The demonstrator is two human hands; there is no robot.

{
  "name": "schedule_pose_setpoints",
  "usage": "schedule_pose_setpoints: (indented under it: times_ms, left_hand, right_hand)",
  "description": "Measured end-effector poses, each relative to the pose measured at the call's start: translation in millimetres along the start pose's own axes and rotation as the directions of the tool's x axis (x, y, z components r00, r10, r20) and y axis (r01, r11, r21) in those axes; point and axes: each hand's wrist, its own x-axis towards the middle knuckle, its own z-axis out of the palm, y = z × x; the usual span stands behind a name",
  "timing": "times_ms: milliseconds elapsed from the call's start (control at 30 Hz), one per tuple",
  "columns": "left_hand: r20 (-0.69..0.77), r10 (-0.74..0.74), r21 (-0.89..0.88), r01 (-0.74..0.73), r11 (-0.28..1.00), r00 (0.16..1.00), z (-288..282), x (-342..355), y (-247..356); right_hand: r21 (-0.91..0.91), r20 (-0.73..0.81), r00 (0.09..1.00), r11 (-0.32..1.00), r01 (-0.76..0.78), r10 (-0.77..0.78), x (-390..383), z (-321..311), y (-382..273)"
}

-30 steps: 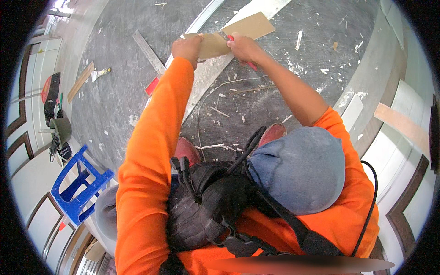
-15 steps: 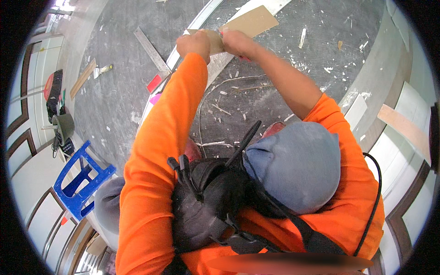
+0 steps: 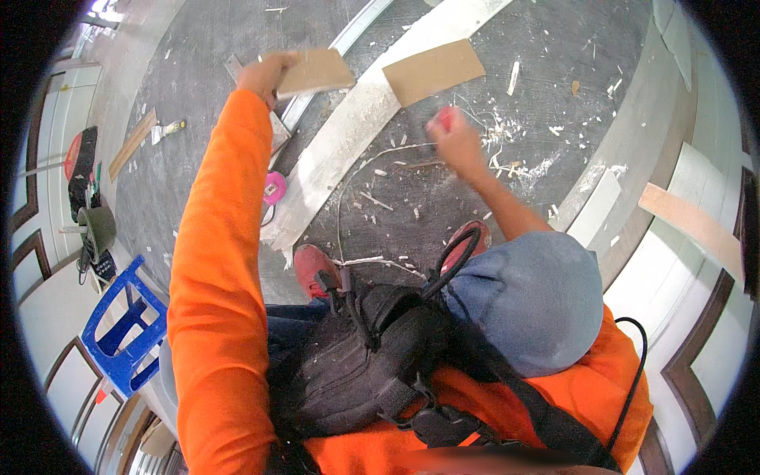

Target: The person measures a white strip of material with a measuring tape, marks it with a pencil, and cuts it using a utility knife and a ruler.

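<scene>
My left hand (image 3: 267,77) is closed on the edge of a small brown-faced board piece (image 3: 318,71), held raised over a metal strip (image 3: 348,37) and the floor. Apart from it, my right hand (image 3: 459,144) is closed round a small red object (image 3: 446,119), too blurred to name. A second brown board piece (image 3: 435,71) lies across a long white board strip (image 3: 342,142) on the floor, just beyond my right hand. Below my left forearm sits a pink tape measure (image 3: 275,188). A metal ruler (image 3: 233,68) is mostly hidden behind my left hand.
White crumbs and scraps (image 3: 507,142) litter the dark floor. To the left are a scraper-like tool (image 3: 168,130), a wooden strip (image 3: 133,144), a bucket (image 3: 98,228) and a blue plastic stool (image 3: 125,326). Panels (image 3: 697,226) lie at the right.
My left hand has carried the small board piece leftward. My right hand has drawn away from it, down toward me and to the right. The tape measure and white strip show more.
</scene>
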Motion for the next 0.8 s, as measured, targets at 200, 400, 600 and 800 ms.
schedule_pose_setpoints:
  times_ms: [200,400,600,800]
  left_hand:
    - [-0.555,0.539,0.517,-0.245,0.82,0.634,22.8,-9.5,-75.3]
    - [0.419,0.383,0.182,-0.489,0.853,0.823,137.6,-70.6,-81.4]
    - [0.544,0.166,-0.682,0.318,0.659,0.822,175.0,-109.0,-84.5]
    - [0.183,0.525,-0.683,-0.277,0.676,0.831,149.8,-128.6,-15.4]
  right_hand:
    - [0.081,-0.278,0.956,0.994,-0.078,0.097,89.2,-54.1,-13.9]
    - [0.109,0.191,0.947,0.953,-0.281,0.258,130.9,-87.4,12.4]
    - [0.616,0.425,0.885,0.656,-0.437,0.191,15.9,-25.5,25.2]
    - [0.461,0.197,0.969,0.858,-0.225,0.149,-13.1,-44.9,21.7]
